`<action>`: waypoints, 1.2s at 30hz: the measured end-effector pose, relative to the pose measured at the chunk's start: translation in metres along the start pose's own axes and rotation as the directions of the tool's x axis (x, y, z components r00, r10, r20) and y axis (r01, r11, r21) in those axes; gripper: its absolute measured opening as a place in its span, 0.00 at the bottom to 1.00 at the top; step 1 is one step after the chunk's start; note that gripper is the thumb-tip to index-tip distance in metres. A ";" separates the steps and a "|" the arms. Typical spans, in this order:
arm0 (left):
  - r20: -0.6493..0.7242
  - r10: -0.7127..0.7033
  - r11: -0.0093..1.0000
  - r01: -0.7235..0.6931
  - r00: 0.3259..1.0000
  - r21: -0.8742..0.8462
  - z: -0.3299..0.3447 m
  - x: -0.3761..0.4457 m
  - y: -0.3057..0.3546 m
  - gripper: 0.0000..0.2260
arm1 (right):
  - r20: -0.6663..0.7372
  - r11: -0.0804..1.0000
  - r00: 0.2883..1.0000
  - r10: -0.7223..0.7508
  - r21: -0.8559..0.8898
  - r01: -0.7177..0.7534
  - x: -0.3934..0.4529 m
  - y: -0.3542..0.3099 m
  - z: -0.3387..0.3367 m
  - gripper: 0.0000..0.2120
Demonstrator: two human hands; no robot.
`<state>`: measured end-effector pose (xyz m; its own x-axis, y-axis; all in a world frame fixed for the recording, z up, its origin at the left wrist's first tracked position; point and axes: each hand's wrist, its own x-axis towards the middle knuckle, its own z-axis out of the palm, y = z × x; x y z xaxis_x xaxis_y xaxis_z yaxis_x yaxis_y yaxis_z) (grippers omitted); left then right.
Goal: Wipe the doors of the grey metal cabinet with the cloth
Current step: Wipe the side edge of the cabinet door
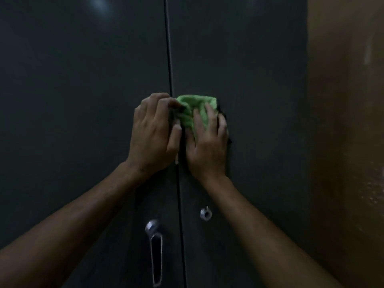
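Carrying surface: dark grey metal cabinet, two closed doors, left door (83,121) and right door (259,80), divided by a narrow vertical seam.

On it:
- crumpled bright green cloth (197,109), against the right door just beside the seam, under both grips.
- chrome lever handle (154,250), left door, well below the grips.
- round chrome lock (205,213), right door, below the grips.

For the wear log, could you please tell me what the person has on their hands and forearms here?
Nothing shows: the left hand and right hand are bare, without gloves, and both forearms are uncovered down to the frame's bottom edge, with no sleeve in view. I see no watch, ring or band, though the picture is dim and slightly blurred.
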<state>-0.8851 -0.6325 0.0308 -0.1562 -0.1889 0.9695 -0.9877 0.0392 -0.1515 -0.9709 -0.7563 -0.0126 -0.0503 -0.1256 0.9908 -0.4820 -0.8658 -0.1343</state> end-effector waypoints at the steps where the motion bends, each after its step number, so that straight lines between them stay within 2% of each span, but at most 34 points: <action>1: 0.005 0.003 1.000 -0.003 1.000 0.002 0.001 0.016 -0.001 0.17 | 0.027 0.994 0.994 -0.105 -0.013 0.105 -0.001 0.017 -0.003 0.24; 2: 0.013 0.012 1.000 -0.012 1.000 0.011 0.001 0.032 -0.002 0.17 | 0.050 0.988 0.988 -0.149 -0.019 0.150 0.001 0.037 -0.006 0.25; 3: 0.026 0.028 0.999 -0.028 0.999 0.022 0.002 0.047 -0.003 0.18 | 0.034 0.992 0.993 -0.115 -0.042 0.117 0.009 0.061 -0.007 0.24; 5: 0.057 0.061 0.998 -0.063 0.997 0.031 0.005 0.074 -0.003 0.19 | -0.072 0.985 0.985 0.156 -0.062 -0.161 0.051 0.101 -0.008 0.23; 7: 0.089 0.066 0.997 -0.070 0.994 0.038 0.008 0.098 -0.002 0.21 | -0.154 0.884 0.875 0.459 -0.017 -0.467 0.110 0.122 -0.007 0.22; 8: 0.100 0.065 0.996 -0.070 0.993 0.047 0.010 0.109 -0.002 0.21 | -0.172 0.858 0.846 0.505 -0.001 -0.513 0.134 0.121 -0.008 0.22; 9: 0.111 0.067 0.995 -0.074 0.992 0.062 0.012 0.117 -0.001 0.22 | -0.174 0.884 0.870 0.461 0.004 -0.468 0.148 0.114 -0.007 0.22; 11: 0.134 0.073 0.991 -0.087 0.988 0.106 0.015 0.125 -0.002 0.23 | -0.096 0.985 0.980 0.174 -0.006 -0.175 0.137 0.092 -0.006 0.23; 13: 0.159 0.094 0.980 -0.119 0.983 0.161 0.018 0.124 -0.003 0.24 | 0.092 0.997 0.993 -0.076 0.019 0.074 0.084 0.083 -0.015 0.26; 14: 0.172 0.105 0.973 -0.136 0.980 0.185 0.019 0.122 -0.004 0.24 | 0.158 0.994 0.981 -0.111 0.006 0.111 0.054 0.096 -0.019 0.27; 15: 0.181 0.109 0.968 -0.146 0.977 0.205 0.020 0.120 -0.005 0.24 | 0.190 0.996 0.979 -0.074 -0.037 0.083 0.027 0.119 -0.023 0.27; 16: 0.189 0.106 0.963 -0.148 0.976 0.225 0.021 0.119 -0.005 0.25 | 0.185 0.995 0.982 0.050 -0.094 -0.033 0.008 0.145 -0.027 0.27; 17: 0.199 0.104 0.956 -0.153 0.974 0.249 0.022 0.118 -0.005 0.25 | 0.144 0.965 0.959 0.242 -0.137 -0.223 -0.001 0.174 -0.031 0.27; 18: 0.212 0.108 0.948 -0.164 0.971 0.273 0.023 0.118 -0.004 0.26 | 0.081 0.873 0.874 0.479 -0.148 -0.465 0.002 0.201 -0.034 0.27; 19: 0.222 0.112 0.940 -0.176 0.969 0.293 0.024 0.118 -0.004 0.26 | 0.028 0.732 0.735 0.678 -0.121 -0.670 0.015 0.222 -0.038 0.27; 20: 0.229 0.114 0.934 -0.183 0.967 0.307 0.025 0.118 -0.004 0.27 | -0.012 0.594 0.596 0.803 -0.084 -0.800 0.039 0.239 -0.039 0.26; 21: 0.236 0.114 0.929 -0.187 0.965 0.319 0.025 0.118 -0.004 0.27 | -0.027 0.505 0.506 0.862 -0.033 -0.862 0.069 0.249 -0.040 0.24; 22: 0.242 0.112 0.924 -0.190 0.964 0.331 0.025 0.118 -0.004 0.28 | -0.039 0.489 0.489 0.872 0.002 -0.872 0.101 0.251 -0.039 0.23; 23: 0.248 0.108 0.920 -0.191 0.963 0.341 0.024 0.118 -0.004 0.28 | -0.072 0.532 0.529 0.845 0.023 -0.846 0.132 0.246 -0.035 0.24; 25: 0.254 0.099 0.917 -0.187 0.962 0.351 0.024 0.119 -0.003 0.29 | -0.143 0.689 0.681 0.718 0.013 -0.724 0.162 0.219 -0.021 0.26; 27: 0.258 0.096 0.915 -0.187 0.961 0.357 0.023 0.120 -0.002 0.29 | -0.083 0.831 0.829 0.554 0.000 -0.556 0.140 0.181 -0.012 0.27; 28: 0.259 0.097 0.912 -0.190 0.961 0.362 0.022 0.121 -0.003 0.29 | 0.007 0.866 0.866 0.501 -0.005 -0.501 0.112 0.166 -0.016 0.27; 30: 0.259 0.096 0.905 -0.192 0.961 0.380 0.023 0.120 -0.003 0.29 | 0.134 0.868 0.858 0.496 -0.035 -0.496 0.044 0.171 -0.029 0.28; 31: 0.256 0.097 0.901 -0.194 0.962 0.388 0.023 0.120 -0.003 0.29 | 0.142 0.815 0.804 0.578 -0.049 -0.577 0.019 0.184 -0.037 0.30; 32: 0.253 0.101 0.898 -0.197 0.962 0.393 0.024 0.120 -0.003 0.29 | 0.128 0.709 0.700 0.703 -0.045 -0.704 0.007 0.202 -0.041 0.30; 34: 0.258 0.104 0.893 -0.204 0.961 0.401 0.026 0.120 -0.003 0.29 | 0.088 0.381 0.379 0.921 -0.015 -0.924 0.028 0.240 -0.046 0.26; 35: 0.263 0.097 0.892 -0.202 0.960 0.405 0.026 0.120 -0.003 0.29 | 0.074 0.293 0.292 0.954 -0.002 -0.956 0.056 0.251 -0.046 0.23; 36: 0.265 0.089 0.891 -0.195 0.960 0.410 0.026 0.120 -0.002 0.30 | 0.071 0.307 0.307 0.949 0.015 -0.952 0.093 0.256 -0.047 0.21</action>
<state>-0.9020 -0.6810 0.1423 -0.2402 -0.4375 0.8665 -0.8535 -0.3300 -0.4033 -1.1399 -0.9671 0.0460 -0.4104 -0.8948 0.1757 -0.0873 -0.1532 -0.9843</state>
